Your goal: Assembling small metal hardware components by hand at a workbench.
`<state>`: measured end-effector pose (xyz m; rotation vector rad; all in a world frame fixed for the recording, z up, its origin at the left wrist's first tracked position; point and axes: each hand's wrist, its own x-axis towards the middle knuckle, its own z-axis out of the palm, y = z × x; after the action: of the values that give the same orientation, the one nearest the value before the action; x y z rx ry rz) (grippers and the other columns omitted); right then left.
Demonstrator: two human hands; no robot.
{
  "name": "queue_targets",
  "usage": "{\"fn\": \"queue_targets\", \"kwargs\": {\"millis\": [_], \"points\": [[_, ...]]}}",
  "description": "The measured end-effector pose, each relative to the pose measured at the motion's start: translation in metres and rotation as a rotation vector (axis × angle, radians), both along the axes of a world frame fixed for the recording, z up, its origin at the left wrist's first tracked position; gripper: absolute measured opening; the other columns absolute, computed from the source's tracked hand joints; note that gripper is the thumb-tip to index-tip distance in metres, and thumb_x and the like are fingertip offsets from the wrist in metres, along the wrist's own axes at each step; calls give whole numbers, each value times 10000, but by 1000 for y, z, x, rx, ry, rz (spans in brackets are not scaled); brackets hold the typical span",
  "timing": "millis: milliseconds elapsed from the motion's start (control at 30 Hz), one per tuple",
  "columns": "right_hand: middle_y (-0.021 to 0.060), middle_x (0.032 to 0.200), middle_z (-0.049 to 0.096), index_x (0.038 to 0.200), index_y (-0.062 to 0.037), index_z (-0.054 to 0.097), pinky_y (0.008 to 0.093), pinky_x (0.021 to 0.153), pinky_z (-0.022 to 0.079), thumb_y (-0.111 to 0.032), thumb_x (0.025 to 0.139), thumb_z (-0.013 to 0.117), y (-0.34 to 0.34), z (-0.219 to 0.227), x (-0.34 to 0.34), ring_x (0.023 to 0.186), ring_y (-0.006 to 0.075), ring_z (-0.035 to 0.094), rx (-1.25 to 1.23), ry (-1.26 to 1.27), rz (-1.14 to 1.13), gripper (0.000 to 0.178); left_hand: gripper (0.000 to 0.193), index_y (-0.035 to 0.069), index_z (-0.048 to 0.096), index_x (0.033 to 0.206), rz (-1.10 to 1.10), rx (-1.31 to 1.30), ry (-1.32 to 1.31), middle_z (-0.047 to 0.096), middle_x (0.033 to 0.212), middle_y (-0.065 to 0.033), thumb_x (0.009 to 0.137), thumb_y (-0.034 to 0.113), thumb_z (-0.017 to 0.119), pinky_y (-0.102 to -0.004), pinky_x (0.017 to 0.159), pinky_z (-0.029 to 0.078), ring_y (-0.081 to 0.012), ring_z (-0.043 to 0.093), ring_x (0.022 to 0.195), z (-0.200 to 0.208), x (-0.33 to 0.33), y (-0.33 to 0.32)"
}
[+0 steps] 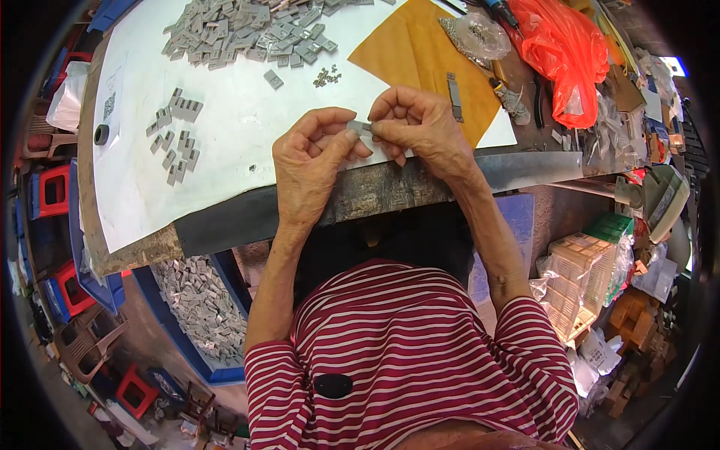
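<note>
Below the worktop's [150, 187] near left corner, a blue tub [176, 341] on the floor is filled with small grey metal pieces, and red and blue plastic crates [56, 191] stand along the left edge. Over the near edge, the left hand [311, 169] and right hand [420, 127] meet, each pinching an end of one small grey metal piece [358, 127] between thumb and fingertips. A heap of grey pieces [244, 30] lies at the far edge, a clear bag of small parts [474, 34] and an orange plastic bag [570, 52] at the far right corner, and a white lattice basket [577, 281] stands below the right end.
</note>
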<state>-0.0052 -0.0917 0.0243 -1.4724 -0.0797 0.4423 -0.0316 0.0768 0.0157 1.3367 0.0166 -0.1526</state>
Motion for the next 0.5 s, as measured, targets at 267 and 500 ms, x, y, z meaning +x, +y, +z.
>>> {"fn": "queue_targets", "kwargs": {"millis": [267,500], "points": [[19,647,566,889,25,586,174,455,435,-42,792,571,2,0,-3,534,50,529,-7,-41,21,120,206,-60,568,1004,-24,-94,28,628,761,-99,806,-9,595,-210,611,474,-119,594,643,-3,2,1],[16,628,563,886,36,583,184,474,470,-55,832,550,8,1,-7,539,55,541,-26,-90,12,111,204,-68,564,996,-14,-138,37,627,752,-101,804,-7,599,-210,611,479,-120,597,641,-6,3,4]]}}
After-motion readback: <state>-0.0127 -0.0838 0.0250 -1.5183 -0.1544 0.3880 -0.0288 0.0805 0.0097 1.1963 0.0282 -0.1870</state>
